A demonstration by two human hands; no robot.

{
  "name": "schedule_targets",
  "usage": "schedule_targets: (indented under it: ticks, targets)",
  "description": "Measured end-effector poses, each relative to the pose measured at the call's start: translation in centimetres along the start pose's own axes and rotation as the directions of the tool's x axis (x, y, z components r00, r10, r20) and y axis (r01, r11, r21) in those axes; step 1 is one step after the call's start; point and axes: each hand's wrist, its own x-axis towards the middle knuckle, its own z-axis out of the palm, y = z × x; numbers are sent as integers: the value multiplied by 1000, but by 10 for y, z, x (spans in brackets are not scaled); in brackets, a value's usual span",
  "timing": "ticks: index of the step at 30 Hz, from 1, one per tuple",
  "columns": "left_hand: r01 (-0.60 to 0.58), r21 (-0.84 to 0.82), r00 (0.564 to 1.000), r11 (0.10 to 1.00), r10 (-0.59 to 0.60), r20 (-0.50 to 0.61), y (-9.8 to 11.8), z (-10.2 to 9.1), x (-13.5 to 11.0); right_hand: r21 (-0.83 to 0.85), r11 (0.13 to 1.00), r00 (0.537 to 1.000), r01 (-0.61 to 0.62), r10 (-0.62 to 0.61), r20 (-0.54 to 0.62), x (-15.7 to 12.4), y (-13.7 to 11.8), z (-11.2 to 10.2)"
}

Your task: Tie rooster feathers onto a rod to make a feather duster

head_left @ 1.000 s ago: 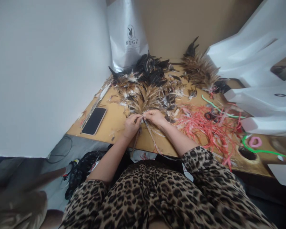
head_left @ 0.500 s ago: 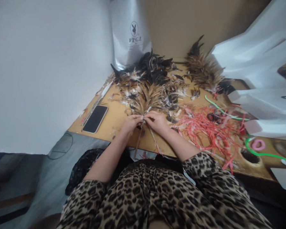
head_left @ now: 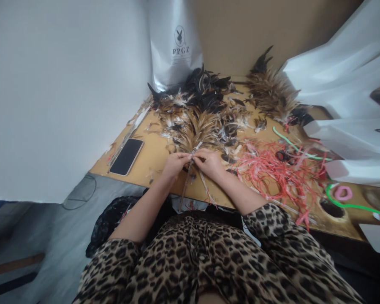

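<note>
My left hand and my right hand meet at the table's near side, both closed in a pinch. Thumbs and fingertips come together at the base of a fan of brown feathers, whose tips point away from me. Two thin strands run down from the pinch: a brownish strand on the left and a pale, reddish strand on the right. My fingertips cover the exact spot where feathers and strands join. Loose brown, white and black feathers lie behind the fan.
Tangled red-pink strings spread right of my right hand. A phone lies at the left. Another feather bunch, green strips, a pink ring and a hole are at the right. A silver bag stands behind.
Both hands stay pinched at the feather base, with only a very slight shift of the fingers. The left strand hangs a little differently. The view has moved slightly.
</note>
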Motion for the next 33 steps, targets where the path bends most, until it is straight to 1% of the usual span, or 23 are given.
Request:
schedule_targets:
  ticks: [5,9,11,14,18,20,23,25,29,33]
  targets:
    - [-68,72,997,995,70,-27,2,4,-3,-42,999,1000,-20,20,14,0,-1,2]
    - [-72,88,997,993,72,6,1,4,-2,-53,997,999,-49,49,0,1,1,1]
    - [-57,104,998,993,54,31,1,2,0,-11,997,997,-77,77,9,2,2,1]
    - [-22,130,999,991,18,36,1,1,3,109,983,989,-145,143,24,2,4,1]
    - [31,117,999,993,-35,36,1,1,5,284,906,949,-313,307,67,1,7,4]
    - [30,105,999,994,-33,28,1,2,5,323,878,934,-354,347,83,1,9,6]
    - [-4,101,1000,995,2,18,0,4,3,299,898,946,-324,317,73,2,10,6]
    - [-18,96,1000,995,17,18,0,5,2,250,931,964,-267,263,49,1,11,5]
    - [-18,83,1000,996,16,26,1,6,1,136,984,993,-115,116,4,1,10,2]
    - [-41,80,998,996,37,41,-1,6,2,-4,1000,999,-26,26,25,0,7,-1]
